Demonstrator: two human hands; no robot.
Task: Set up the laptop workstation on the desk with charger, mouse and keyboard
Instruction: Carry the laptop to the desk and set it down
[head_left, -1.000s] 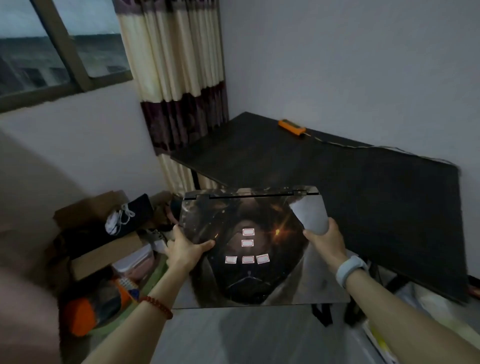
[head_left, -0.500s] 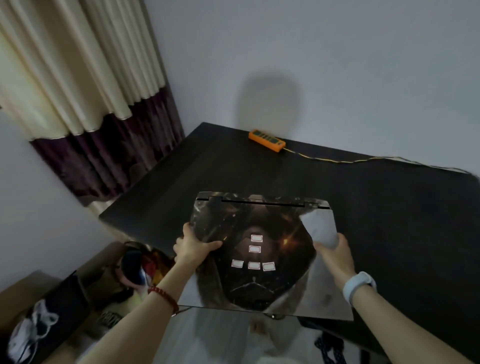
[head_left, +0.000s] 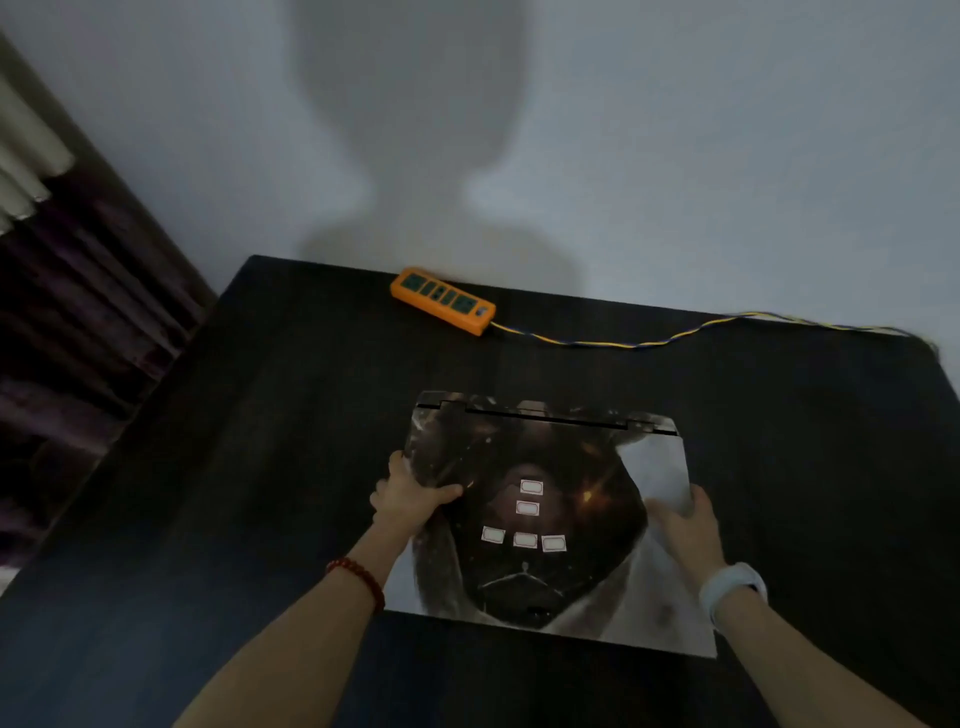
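Observation:
A closed laptop (head_left: 550, 519) with a dark printed skin and several small white stickers on its lid is over the middle of the dark desk (head_left: 260, 467), hinge side away from me. My left hand (head_left: 410, 496) grips its left edge, thumb on the lid. My right hand (head_left: 685, 525) grips its right edge. Whether the laptop rests on the desk or hovers just above it I cannot tell. No charger, mouse or keyboard is in view.
An orange power strip (head_left: 441, 299) lies at the desk's back edge against the wall, its twisted yellow-blue cord (head_left: 649, 343) running right along the back. A dark curtain (head_left: 78, 312) hangs at the left beyond the desk.
I have carried the laptop from beside the desk to over its middle, and my view has swung to face the desk and wall. Both hands keep the same grip.

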